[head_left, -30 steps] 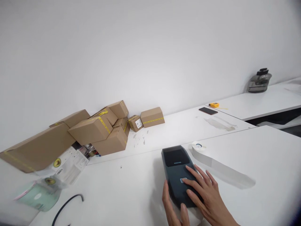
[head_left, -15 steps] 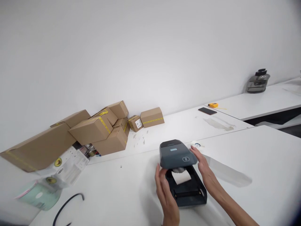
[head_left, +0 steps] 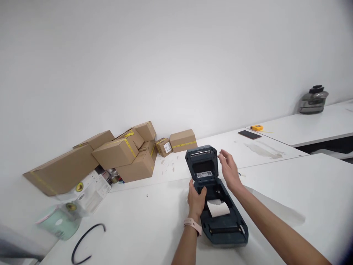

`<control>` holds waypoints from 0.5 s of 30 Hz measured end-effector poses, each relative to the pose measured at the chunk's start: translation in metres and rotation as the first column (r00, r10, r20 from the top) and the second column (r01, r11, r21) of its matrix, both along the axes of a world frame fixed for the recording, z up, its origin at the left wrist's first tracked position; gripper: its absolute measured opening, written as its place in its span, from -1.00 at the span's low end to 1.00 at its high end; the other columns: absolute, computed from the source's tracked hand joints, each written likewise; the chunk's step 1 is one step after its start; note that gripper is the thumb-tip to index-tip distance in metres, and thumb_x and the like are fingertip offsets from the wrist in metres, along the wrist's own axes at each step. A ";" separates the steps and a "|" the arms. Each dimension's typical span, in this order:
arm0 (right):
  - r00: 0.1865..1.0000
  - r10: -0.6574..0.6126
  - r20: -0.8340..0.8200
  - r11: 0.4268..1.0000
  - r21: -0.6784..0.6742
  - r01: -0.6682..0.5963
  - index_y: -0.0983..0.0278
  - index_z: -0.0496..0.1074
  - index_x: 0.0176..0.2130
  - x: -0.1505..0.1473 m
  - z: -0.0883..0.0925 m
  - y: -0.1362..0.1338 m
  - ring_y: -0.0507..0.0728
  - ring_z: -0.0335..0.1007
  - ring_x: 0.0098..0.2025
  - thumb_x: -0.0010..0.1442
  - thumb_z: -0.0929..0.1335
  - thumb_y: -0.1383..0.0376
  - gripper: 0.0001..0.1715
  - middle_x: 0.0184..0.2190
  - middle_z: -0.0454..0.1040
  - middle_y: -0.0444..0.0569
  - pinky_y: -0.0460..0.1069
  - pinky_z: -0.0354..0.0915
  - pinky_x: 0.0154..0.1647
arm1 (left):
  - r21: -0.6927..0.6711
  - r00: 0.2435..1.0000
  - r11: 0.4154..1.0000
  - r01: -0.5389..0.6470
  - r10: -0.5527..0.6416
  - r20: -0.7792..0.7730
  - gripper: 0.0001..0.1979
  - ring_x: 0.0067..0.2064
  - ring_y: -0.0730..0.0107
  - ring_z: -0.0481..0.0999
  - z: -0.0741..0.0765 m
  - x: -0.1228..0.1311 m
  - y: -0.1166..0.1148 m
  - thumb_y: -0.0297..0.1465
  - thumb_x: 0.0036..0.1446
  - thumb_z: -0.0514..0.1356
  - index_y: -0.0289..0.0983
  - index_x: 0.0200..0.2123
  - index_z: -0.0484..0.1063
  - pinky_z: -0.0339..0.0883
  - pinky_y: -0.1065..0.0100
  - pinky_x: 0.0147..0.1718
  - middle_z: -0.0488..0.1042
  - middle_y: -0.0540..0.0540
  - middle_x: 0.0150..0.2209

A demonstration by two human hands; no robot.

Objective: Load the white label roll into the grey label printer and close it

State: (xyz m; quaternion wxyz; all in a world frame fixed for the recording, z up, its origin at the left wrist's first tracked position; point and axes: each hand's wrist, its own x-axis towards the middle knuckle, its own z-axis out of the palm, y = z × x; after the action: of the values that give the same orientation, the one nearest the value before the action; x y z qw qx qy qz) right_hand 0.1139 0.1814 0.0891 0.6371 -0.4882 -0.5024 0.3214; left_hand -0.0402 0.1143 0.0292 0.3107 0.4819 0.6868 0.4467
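Observation:
A dark blue-grey label printer (head_left: 226, 235) stands on the white table with its lid (head_left: 202, 162) swung up, showing the lid's inner side. Inside the body lies a white paper roll (head_left: 218, 208), its loose end curling up. My left hand (head_left: 196, 198) grips the printer's left side near the hinge, thumb over the rim and fingers outside. Beside the lid's right edge is my right hand (head_left: 228, 169), fingers stretched out and holding nothing; I cannot tell whether the fingertips touch the lid.
Several cardboard boxes (head_left: 116, 156) are piled at the back left, with a mint-green container (head_left: 59, 222) and a black curved strip (head_left: 82, 239) nearer. A phone (head_left: 249, 134), a yellow tape measure (head_left: 257, 128) and a dark translucent jug (head_left: 313, 101) are at the right.
The printer's lid has gone from partly raised to swung well back. My right hand has risen with it, while my left hand has shifted up along the printer's left side.

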 end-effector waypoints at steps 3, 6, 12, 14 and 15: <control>0.944 -0.009 0.330 0.997 0.075 -0.017 0.20 0.41 -0.01 0.007 -0.022 -0.018 0.23 0.46 -0.01 0.37 0.12 0.00 -0.51 -0.04 0.54 0.07 0.12 0.36 0.00 | 0.040 1.000 0.999 -0.002 0.003 -0.028 -0.32 0.20 0.17 0.38 -0.004 0.001 -0.001 -0.19 0.11 0.21 -0.24 0.27 0.13 0.22 0.29 0.12 0.40 -0.21 0.19; 0.456 0.217 0.863 0.917 -0.020 -0.399 0.21 0.52 -0.18 0.005 -0.041 -0.023 0.19 0.50 -0.09 0.36 0.12 0.26 -0.58 -0.14 0.61 0.04 0.12 0.26 0.08 | 0.049 0.999 0.999 -0.019 0.022 -0.049 -0.35 0.20 0.17 0.39 -0.006 0.001 0.001 -0.21 0.12 0.20 -0.24 0.25 0.17 0.23 0.30 0.12 0.42 -0.21 0.18; -0.050 0.302 0.952 0.794 -0.281 -0.539 0.29 0.59 -0.47 -0.018 -0.058 -0.011 0.28 0.55 -0.22 -0.01 0.34 0.46 -0.79 -0.46 0.63 0.11 0.25 -0.10 0.29 | 0.059 0.996 0.998 -0.022 0.026 -0.082 -0.35 0.16 0.17 0.44 -0.011 0.001 0.002 -0.24 0.15 0.16 -0.24 0.28 0.12 0.24 0.28 0.11 0.43 -0.21 0.17; -0.133 0.324 0.937 0.753 -0.340 -0.564 0.31 0.60 -0.43 -0.019 -0.059 -0.010 0.27 0.55 -0.25 -0.04 0.34 0.46 -0.78 -0.44 0.63 0.12 0.25 -0.10 0.28 | 0.082 0.994 0.997 0.007 0.003 -0.110 -0.35 0.14 0.16 0.45 -0.013 0.001 0.001 -0.26 0.19 0.10 -0.27 0.31 0.05 0.25 0.25 0.10 0.41 -0.24 0.18; -0.164 0.335 0.928 0.732 -0.367 -0.574 0.32 0.60 -0.41 -0.018 -0.058 -0.010 0.27 0.55 -0.26 -0.06 0.34 0.47 -0.77 -0.42 0.63 0.13 0.25 -0.08 0.26 | 0.092 0.993 0.996 0.015 -0.004 -0.119 -0.35 0.15 0.16 0.45 -0.014 0.000 0.001 -0.29 0.22 0.06 -0.29 0.34 0.00 0.25 0.24 0.10 0.39 -0.25 0.20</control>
State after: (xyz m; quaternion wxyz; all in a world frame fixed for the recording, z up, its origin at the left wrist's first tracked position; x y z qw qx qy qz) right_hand 0.0957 0.1711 0.0312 -0.0023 -0.2949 -0.9538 0.0580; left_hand -0.0397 0.1152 0.0152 0.2488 0.5247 0.6804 0.4471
